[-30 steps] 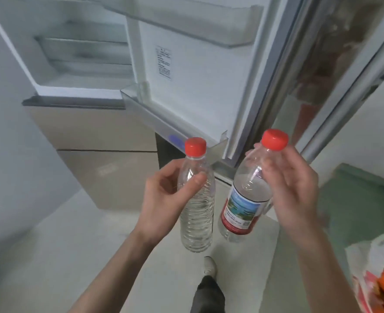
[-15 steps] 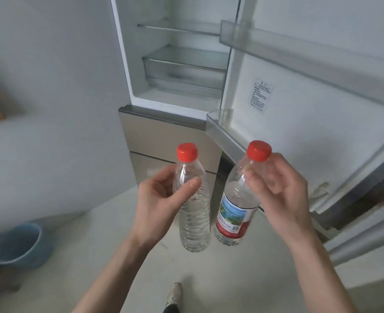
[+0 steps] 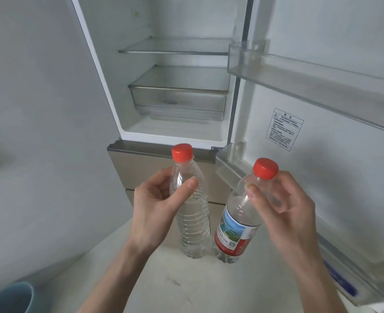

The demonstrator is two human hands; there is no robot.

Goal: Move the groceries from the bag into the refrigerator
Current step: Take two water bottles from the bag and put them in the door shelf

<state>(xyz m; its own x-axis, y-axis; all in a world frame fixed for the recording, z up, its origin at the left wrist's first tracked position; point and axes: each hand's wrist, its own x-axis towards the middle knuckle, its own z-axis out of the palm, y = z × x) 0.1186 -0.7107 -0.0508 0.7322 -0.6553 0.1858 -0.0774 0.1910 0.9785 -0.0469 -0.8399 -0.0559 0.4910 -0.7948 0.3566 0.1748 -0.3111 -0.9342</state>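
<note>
My left hand [image 3: 157, 206] grips a clear unlabelled water bottle [image 3: 192, 224] with a red cap, held upright by its upper part. My right hand [image 3: 286, 213] grips a second red-capped water bottle [image 3: 236, 227] with a red and blue label, tilted slightly right at the top. Both bottles hang side by side in front of the open refrigerator [image 3: 177, 129]. Its compartment shows a glass shelf [image 3: 177, 49] and a clear drawer [image 3: 179, 98], both with nothing on them. The grocery bag is out of view.
The open fridge door [image 3: 322, 114] stands at the right, with an upper door bin [image 3: 299, 75] and a lower door bin [image 3: 231, 168] close to my right hand. Beige drawer fronts [image 3: 127, 168] lie below the compartment. A blue bucket [image 3: 12, 297] sits at the bottom left on the floor.
My view has swung left and up, from the door and the bag towards the open compartment, which looks nearer now. Both hands hold their bottles as before.
</note>
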